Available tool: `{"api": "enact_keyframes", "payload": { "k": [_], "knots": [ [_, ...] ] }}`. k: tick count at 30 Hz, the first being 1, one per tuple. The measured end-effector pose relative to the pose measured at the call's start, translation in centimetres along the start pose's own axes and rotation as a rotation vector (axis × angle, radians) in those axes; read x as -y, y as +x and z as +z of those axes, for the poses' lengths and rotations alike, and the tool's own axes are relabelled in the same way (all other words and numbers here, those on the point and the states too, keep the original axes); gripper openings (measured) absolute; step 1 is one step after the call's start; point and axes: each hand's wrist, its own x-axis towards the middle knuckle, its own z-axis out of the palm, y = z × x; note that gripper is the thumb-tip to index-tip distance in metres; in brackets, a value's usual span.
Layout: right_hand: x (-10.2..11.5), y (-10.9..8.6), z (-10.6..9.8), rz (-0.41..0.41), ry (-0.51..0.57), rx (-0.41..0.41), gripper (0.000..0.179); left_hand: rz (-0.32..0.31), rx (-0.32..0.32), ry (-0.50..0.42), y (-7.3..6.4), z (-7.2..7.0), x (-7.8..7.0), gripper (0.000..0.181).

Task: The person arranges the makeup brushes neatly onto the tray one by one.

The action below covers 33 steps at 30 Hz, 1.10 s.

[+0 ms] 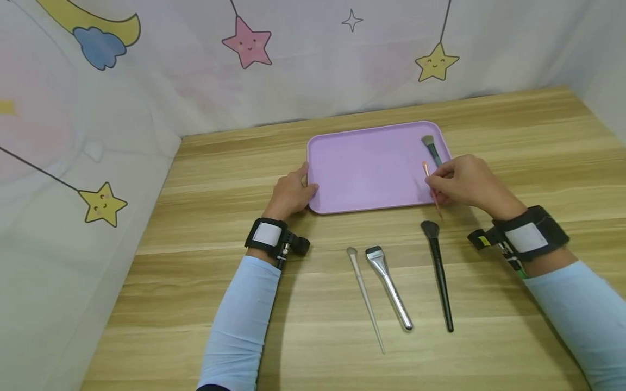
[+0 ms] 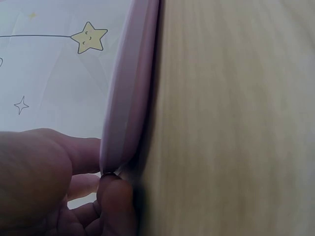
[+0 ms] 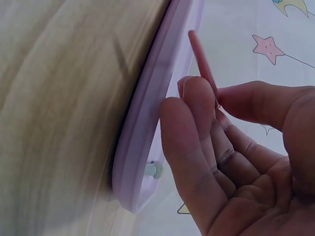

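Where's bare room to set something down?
Free: the middle of the purple tray, between the left hand and green brush; the table between the left sleeve and side wall. Crowded: the tray's right end, where the right hand holds the pink brush, and around the pale brush, silver brush and black brush.

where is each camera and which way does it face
Head: on the person's head, facing forward and down at the purple tray; left hand, right hand and blue sleeves show.
Left wrist: on that wrist, looking at the tray's outer side; only the left hand shows.
Right wrist: on that wrist, looking at the pinched pink brush; only the right hand shows.
Shared: head and right wrist views both show the brush.
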Motion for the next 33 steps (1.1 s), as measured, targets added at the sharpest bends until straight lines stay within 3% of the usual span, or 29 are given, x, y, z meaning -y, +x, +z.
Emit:
{"api": "enact_keyframes", "payload": {
  "k": [25,33],
  "knots": [
    [-0.5,2.7,0.8,-0.015,-0.022,-0.035,0.032,0.021,0.002,-0.012,-0.1,0.3,-0.1,0.065],
    [-0.4,2.8,0.9,-0.003,-0.107,-0.049,0.031,0.023,-0.01,-0.007,0.0,0.1,0.2,0.065]
  ]
}}
